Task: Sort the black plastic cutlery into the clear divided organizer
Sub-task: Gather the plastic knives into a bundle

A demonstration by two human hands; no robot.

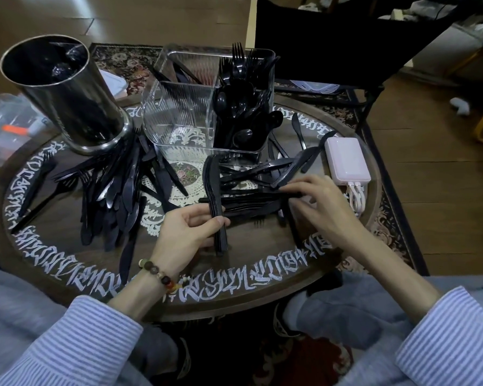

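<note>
Left hand [188, 232] grips stacked knives [214, 201] upright, building a bundle. Right hand [315, 196] pinches another knife [287, 194] from the 3 o'clock scatter. Organizer [209, 104] at 12 (forks, spoons in already); loose pile [115, 196] at 9.

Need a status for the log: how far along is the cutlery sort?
Partway. Done: the clear ribbed plastic divided organizer holds black forks and spoons in its right compartments; the front left one looks empty. In hand: the left hand grips a stack of black plastic knives; the right hand picks at more pieces. Left: a large loose pile of black cutlery beside the steel cylinder.
</note>
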